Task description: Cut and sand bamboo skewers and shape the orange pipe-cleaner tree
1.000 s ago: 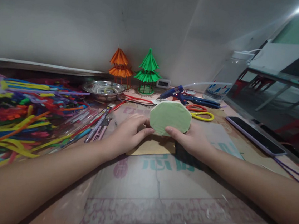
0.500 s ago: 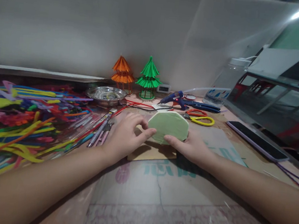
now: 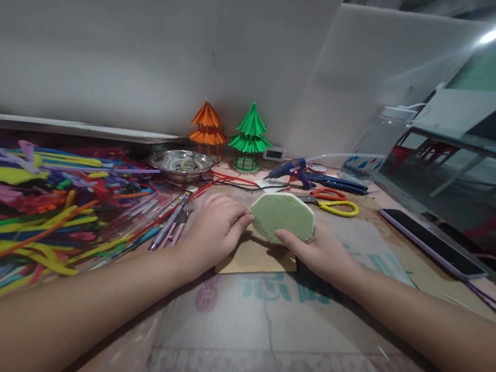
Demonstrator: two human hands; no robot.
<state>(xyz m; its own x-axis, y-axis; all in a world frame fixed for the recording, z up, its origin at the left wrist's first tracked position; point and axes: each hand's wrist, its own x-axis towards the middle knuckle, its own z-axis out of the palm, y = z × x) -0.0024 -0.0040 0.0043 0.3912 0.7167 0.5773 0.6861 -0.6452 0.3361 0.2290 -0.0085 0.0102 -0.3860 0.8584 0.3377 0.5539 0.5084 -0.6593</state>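
While two tiered models, one orange (image 3: pixel 207 123) and one green (image 3: pixel 251 135), stand behind, the right hand's (image 3: pixel 323 251) grip is closed on one many-sided piece (image 3: pixel 282 217) above one tan sheet (image 3: pixel 257 259). The left hand's (image 3: pixel 211 229) fingertips nearly meet at its edge, their hold unclear. The piece hides the right fingers.

Through my head view, my right hand (image 3: pixel 325 253) holds a pale-green, flat, many-sided piece (image 3: pixel 281 214), thumb across its face near six o'clock, while my left hand's (image 3: pixel 214 225) fingertips meet its edge at nine. Around that piece I have multicoloured fuzzy strips (image 3: pixel 22 235) at nine o'clock, a shiny round metal dish (image 3: pixel 181 177) at ten, a bright-green two-tiered pagoda-shaped model (image 3: pixel 250 143) at eleven and a black-screened phone (image 3: pixel 432 243) at three.
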